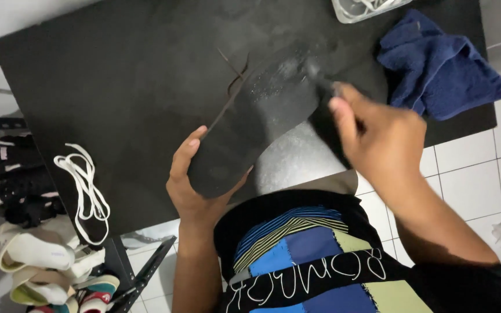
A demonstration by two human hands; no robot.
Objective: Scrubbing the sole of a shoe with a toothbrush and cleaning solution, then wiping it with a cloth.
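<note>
Left hand: the left hand (195, 185) cups the near end of a flat black shoe insole (250, 124), thumb along its left edge and fingers curled under it; the grip is clamped on the insole.
Right hand: the right hand (378, 136) is closed around the handle of a small dark brush (317, 78), whose head is blurred; the grip is clamped on the brush.
Insole: it is held tilted over the near edge of the black table (117, 87), far end resting toward the table top, with pale foamy specks on its upper half where the brush head touches it.
Thin dark strands: two thin dark strands (233, 72) lie just beyond the insole's left edge on the table.
Towel: a crumpled dark blue towel (442, 66) lies at the table's right corner, near the right hand.
Tray: a clear plastic container (366, 8) sits at the far edge, only partly in view.
Laces: white shoelaces (85, 191) lie bunched on the table's left near corner.
Shoes: a pile of shoes (30, 232), black, white and cream, sits below the table on the left.
Floor: white tiled floor (482, 168) shows to the right.
</note>
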